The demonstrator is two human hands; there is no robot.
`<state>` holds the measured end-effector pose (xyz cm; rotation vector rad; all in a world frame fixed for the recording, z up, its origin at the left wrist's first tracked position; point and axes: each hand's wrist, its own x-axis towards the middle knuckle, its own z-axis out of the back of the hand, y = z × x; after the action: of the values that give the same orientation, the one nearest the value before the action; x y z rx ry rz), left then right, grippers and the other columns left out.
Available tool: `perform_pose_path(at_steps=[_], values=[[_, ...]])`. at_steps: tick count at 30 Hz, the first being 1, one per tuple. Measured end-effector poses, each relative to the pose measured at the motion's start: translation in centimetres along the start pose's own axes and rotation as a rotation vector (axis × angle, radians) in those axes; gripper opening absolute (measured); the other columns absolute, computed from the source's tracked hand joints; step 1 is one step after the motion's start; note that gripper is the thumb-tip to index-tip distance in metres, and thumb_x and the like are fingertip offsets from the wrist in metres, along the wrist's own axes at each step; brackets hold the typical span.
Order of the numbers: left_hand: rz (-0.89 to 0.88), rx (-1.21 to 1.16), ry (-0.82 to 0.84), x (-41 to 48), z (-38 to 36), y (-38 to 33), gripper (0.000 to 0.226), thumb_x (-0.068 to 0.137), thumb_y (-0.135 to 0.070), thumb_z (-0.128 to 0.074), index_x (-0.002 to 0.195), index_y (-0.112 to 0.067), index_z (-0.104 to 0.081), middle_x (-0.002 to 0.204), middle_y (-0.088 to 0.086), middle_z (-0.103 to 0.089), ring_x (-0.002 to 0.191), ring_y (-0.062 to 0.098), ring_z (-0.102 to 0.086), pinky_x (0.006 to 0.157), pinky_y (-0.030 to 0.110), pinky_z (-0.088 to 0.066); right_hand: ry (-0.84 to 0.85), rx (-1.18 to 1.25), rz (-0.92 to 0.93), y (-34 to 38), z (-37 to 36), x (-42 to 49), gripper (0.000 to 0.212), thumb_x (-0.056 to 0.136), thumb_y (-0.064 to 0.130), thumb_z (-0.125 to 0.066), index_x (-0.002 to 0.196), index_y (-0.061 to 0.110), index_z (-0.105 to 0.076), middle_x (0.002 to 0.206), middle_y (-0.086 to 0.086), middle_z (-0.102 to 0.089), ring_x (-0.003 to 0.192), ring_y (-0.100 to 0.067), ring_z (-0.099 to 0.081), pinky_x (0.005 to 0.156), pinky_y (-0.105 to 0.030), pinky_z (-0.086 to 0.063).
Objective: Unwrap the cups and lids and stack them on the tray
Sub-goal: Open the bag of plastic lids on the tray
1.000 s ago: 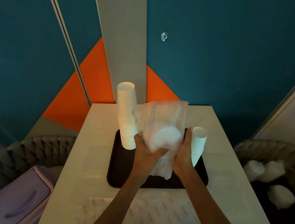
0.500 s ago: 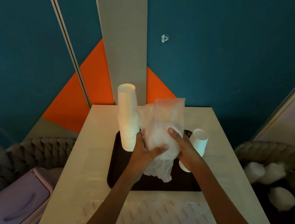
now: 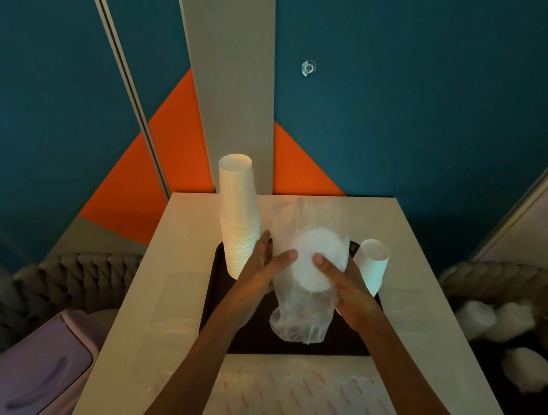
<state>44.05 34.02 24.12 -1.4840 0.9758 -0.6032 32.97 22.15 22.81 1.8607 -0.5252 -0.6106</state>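
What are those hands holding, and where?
The left hand and right hand grip the clear wrapper of white lids at its sides, thumbs on front.

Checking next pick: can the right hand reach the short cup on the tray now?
Probably not yet: the short cup stands right beside the right hand, but it grips the bagged lids.

The view is dim overall, with heavy, murky colour. A warm light from the left of the frame tints the pale surface [image 3: 169, 263] and the left flank of the stack of cups [image 3: 236, 209], whose right flank turns cooler and greyer. The tray [image 3: 219, 307] is so dark that its detail is lost. The plastic wrap [image 3: 300, 321] looks hazy and slightly smeared. At the lower right the white bundles [image 3: 507, 322] sit in deep shade, soft and unsharp. Wide-angle distortion leans the wall strips [image 3: 221, 63] and bends lines near the edges.
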Motion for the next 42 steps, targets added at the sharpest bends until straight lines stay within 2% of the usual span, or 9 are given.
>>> perform_pose_path(at_steps=[4, 16, 25, 29, 31, 35, 38, 40, 42], values=[[-0.075, 0.212, -0.128, 1.0, -1.2, -0.8, 0.124, 0.040, -0.069, -0.079, 0.144, -0.024, -0.029, 0.140, -0.002, -0.046, 0.130, 0.018, -0.045, 0.104, 0.046, -0.044, 0.072, -0.086, -0.003, -0.3, -0.1, -0.3, 0.113, 0.033, 0.062, -0.088, 0.130, 0.023, -0.047, 0.121, -0.004, -0.063, 0.111, -0.019, -0.062, 0.086, -0.032, -0.055], [-0.006, -0.076, -0.249, 1.7, -1.2, 1.3, 0.115, 0.035, -0.053, -0.091, 0.134, -0.019, -0.043, 0.127, 0.006, -0.058, 0.118, 0.024, -0.057, 0.095, 0.052, -0.049, 0.306, -0.013, -0.073, -0.5, 0.8, -0.8, 0.092, 0.058, 0.023, -0.085, 0.136, 0.030, -0.037, 0.127, -0.004, -0.059, 0.114, -0.019, -0.061, 0.083, -0.030, -0.054], [-0.100, -0.143, -0.300, 1.9, -1.6, 0.6, 0.104, 0.051, -0.032, -0.089, 0.137, -0.014, -0.034, 0.130, 0.007, -0.055, 0.120, 0.023, -0.054, 0.099, 0.043, -0.048, 0.215, -0.171, -0.222, -1.5, 2.0, -1.7, 0.100, 0.029, 0.067, -0.085, 0.114, 0.025, -0.051, 0.104, 0.002, -0.070, 0.098, -0.015, -0.066, 0.082, -0.028, -0.055], [-0.178, 0.038, -0.420, 1.7, -1.6, 0.2, 0.108, 0.053, -0.032, -0.089, 0.138, -0.012, -0.026, 0.132, 0.003, -0.047, 0.122, 0.020, -0.050, 0.100, 0.039, -0.047, 0.075, -0.035, -0.217, -1.4, 1.6, -2.0, 0.040, 0.085, 0.034, -0.064, 0.121, 0.020, -0.051, 0.109, -0.001, -0.062, 0.103, -0.018, -0.060, 0.091, -0.036, -0.050], [-0.216, 0.164, -0.461, 1.4, -1.7, 0.6, 0.105, 0.053, -0.035, -0.083, 0.137, -0.012, -0.024, 0.129, 0.000, -0.044, 0.121, 0.018, -0.047, 0.100, 0.038, -0.047, -0.009, 0.125, -0.204, -0.8, 0.8, -2.0, 0.021, 0.088, 0.019, -0.054, 0.110, 0.020, -0.054, 0.110, -0.005, -0.061, 0.105, -0.023, -0.059, 0.095, -0.044, -0.048], [-0.316, 0.323, -0.467, 0.9, -2.3, 1.3, 0.104, 0.056, -0.032, -0.082, 0.138, -0.008, -0.022, 0.130, 0.005, -0.041, 0.122, 0.019, -0.045, 0.102, 0.042, -0.045, -0.119, 0.507, -0.239, -0.1, -0.1, -1.2, 0.047, 0.079, 0.042, -0.054, 0.115, 0.011, -0.057, 0.122, -0.018, -0.061, 0.111, -0.031, -0.059, 0.093, -0.049, -0.047], [-0.326, 0.407, -0.434, 0.5, -2.4, 1.9, 0.102, 0.061, -0.035, -0.086, 0.137, -0.009, -0.023, 0.132, 0.003, -0.042, 0.124, 0.018, -0.045, 0.102, 0.043, -0.045, -0.084, 0.453, -0.289, 0.2, -0.4, -0.5, 0.074, 0.074, 0.064, -0.045, 0.129, 0.016, -0.051, 0.129, -0.015, -0.057, 0.117, -0.030, -0.055, 0.094, -0.050, -0.046], [-0.341, 0.480, -0.424, 0.3, -2.8, 2.3, 0.099, 0.060, -0.052, -0.079, 0.133, -0.008, -0.029, 0.132, 0.004, -0.045, 0.121, 0.013, -0.046, 0.102, 0.028, -0.045, -0.022, 0.357, -0.299, 0.2, -1.0, -0.3, 0.086, 0.064, 0.072, -0.044, 0.134, 0.022, -0.045, 0.131, -0.011, -0.055, 0.116, -0.029, -0.055, 0.090, -0.051, -0.049], [-0.345, 0.538, -0.375, 0.1, -3.0, 2.1, 0.092, 0.065, -0.043, -0.082, 0.132, -0.006, -0.031, 0.130, 0.006, -0.045, 0.118, 0.008, -0.045, 0.097, 0.008, -0.038, -0.045, 0.220, -0.295, 0.1, -1.6, -0.2, 0.100, 0.053, 0.082, -0.052, 0.136, 0.027, -0.042, 0.133, -0.008, -0.054, 0.114, -0.029, -0.056, 0.081, -0.050, -0.054]])
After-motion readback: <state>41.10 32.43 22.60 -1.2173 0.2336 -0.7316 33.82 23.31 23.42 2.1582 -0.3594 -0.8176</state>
